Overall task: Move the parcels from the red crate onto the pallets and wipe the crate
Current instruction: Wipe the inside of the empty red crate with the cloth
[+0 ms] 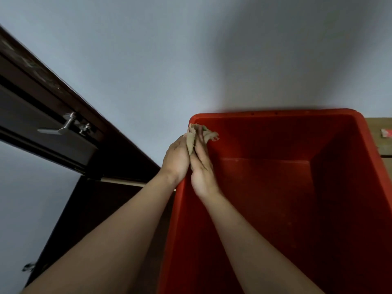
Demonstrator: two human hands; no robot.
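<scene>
The big red crate point(297, 115) fills the right half of the view, and no parcels show inside it. A frayed beige cloth point(192, 142) sits at the crate's far left corner, pinched between both my hands. My left hand point(176, 160) is outside the left wall, pressing the cloth from the left. My right hand point(201, 166) is just inside the crate, its palm against the left hand with the cloth between them. The cloth's ragged top sticks up above my fingertips near the rim.
A dark brown door with a metal lever handle point(63, 126) stands open at the left, close to the crate. A grey wall is behind. At the far right edge a wooden pallet board point(379, 132) with a red-and-white scrap shows.
</scene>
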